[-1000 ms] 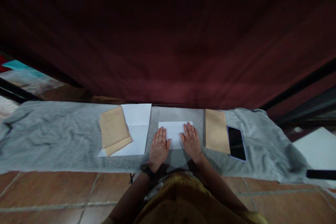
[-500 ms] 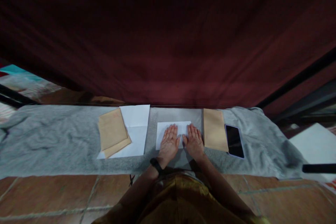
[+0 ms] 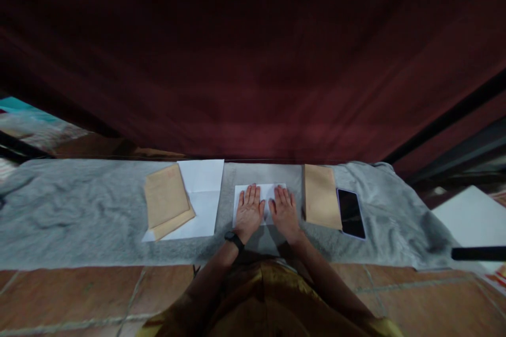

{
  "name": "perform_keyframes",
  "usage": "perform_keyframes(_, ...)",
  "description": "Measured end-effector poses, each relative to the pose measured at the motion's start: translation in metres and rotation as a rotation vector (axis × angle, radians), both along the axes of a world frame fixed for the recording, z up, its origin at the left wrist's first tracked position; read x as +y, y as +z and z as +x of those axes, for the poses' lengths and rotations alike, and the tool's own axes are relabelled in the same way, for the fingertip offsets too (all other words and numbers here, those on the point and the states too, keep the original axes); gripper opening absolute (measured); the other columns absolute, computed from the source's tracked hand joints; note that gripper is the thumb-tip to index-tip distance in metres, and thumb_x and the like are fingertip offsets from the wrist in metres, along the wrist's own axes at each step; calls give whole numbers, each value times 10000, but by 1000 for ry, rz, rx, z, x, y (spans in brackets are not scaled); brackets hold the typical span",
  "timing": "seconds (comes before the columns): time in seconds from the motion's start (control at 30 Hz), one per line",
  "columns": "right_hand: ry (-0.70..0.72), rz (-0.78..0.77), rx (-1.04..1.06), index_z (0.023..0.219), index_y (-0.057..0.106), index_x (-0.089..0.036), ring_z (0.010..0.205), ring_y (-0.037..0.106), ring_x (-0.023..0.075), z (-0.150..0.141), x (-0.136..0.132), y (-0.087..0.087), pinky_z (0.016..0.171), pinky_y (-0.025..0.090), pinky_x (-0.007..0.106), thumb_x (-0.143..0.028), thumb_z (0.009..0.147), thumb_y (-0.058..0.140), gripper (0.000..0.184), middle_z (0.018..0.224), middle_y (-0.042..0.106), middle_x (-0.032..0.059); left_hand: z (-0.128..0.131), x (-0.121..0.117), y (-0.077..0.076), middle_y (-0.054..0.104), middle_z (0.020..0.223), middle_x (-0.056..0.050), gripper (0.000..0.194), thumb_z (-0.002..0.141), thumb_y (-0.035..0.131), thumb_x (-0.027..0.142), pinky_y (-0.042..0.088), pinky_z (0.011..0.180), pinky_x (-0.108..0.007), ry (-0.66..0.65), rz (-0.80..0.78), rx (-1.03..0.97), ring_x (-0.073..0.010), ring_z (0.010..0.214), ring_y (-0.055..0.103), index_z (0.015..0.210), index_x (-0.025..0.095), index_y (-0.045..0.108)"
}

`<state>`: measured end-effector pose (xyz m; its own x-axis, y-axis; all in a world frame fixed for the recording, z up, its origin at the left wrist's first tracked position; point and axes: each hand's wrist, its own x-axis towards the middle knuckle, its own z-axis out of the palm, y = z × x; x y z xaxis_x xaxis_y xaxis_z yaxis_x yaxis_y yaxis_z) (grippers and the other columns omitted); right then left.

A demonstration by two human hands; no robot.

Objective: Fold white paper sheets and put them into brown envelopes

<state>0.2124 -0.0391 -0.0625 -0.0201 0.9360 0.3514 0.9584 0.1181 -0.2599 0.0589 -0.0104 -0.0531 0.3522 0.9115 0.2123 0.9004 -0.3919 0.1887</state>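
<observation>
A small white sheet of paper [image 3: 265,205], seemingly folded, lies in front of me on a grey cloth. My left hand [image 3: 249,211] presses flat on its left part, fingers stretched out and a dark watch on the wrist. On the paper's right part rests my right hand [image 3: 285,212], also flat with its fingers extended. To the left are brown envelopes [image 3: 166,195], overlapping larger white paper [image 3: 205,192] that has a crease across it. Another brown envelope [image 3: 322,196] lies to the right of my right hand.
A phone [image 3: 351,213] with a dark screen lies beside the right envelope. The grey cloth [image 3: 90,210] covers the long, low surface. A dark red fabric [image 3: 253,89] hangs behind it. Tiled floor [image 3: 79,295] shows in front, and a white board-like object [image 3: 474,216] stands at the far right.
My left hand moved right from the paper's left edge toward the middle, then slightly back left. My right hand shifted a little on the paper. The view has moved slightly.
</observation>
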Motion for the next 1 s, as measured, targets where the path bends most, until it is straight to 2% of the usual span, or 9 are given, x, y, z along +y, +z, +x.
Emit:
perform_keyframes(0.1,128,-59,16,1502,503,-122,1467,432,259,-13,6,4,1231,276,491,-255,1067,375,472,1569,488,146,-1,0,3,339,1656,-156,560,1017,365,228,213,1259,-542,-27,-29,32,-301,1559,260,1568,137,401)
perform_keyframes(0.17,137,-75,1,1510,496,-142,1475,424,256,-17,7,4,1233,268,498,-256,1072,375,469,1576,481,137,-1,0,4,330,1662,-148,566,1002,373,197,217,1254,-545,-35,-44,41,-306,1559,258,1565,157,412)
perform_keyframes(0.4,18,-25,-64,1532,453,-93,1492,389,305,3,2,-2,1213,297,499,-330,1063,448,525,1601,422,200,-9,1,0,387,1637,-111,546,1037,364,327,222,1253,-553,13,-8,-32,-302,1555,271,1560,185,431)
perform_keyframes(0.63,-113,9,0,1520,446,-60,1427,462,315,19,-5,-3,1172,354,482,-358,1053,436,554,1558,480,217,-41,-12,-2,348,1633,-190,637,1049,345,450,278,1232,-533,70,50,-33,-327,1529,329,1564,80,400)
perform_keyframes(0.8,-228,-96,159,1351,626,-128,1200,640,285,32,1,8,1049,459,413,-241,1013,415,414,1328,683,172,-47,-17,-2,360,1623,-203,684,1040,364,520,292,1225,-535,73,65,-29,-336,1515,356,1561,80,406)
perform_keyframes(0.9,-289,-156,285,1256,671,-124,1059,690,281,37,6,15,953,499,381,-249,974,461,373,1171,728,187,-46,-17,-2,367,1619,-206,699,1036,366,538,284,1231,-528,74,70,-26,-334,1517,352,1559,77,408)
perform_keyframes(1.0,-292,-162,355,1159,687,-117,962,704,272,39,7,17,867,516,356,-262,929,508,326,1054,745,179,-46,-17,-2,360,1625,-201,700,1033,370,546,279,1235,-523,79,67,-31,-330,1522,344,1556,83,416)
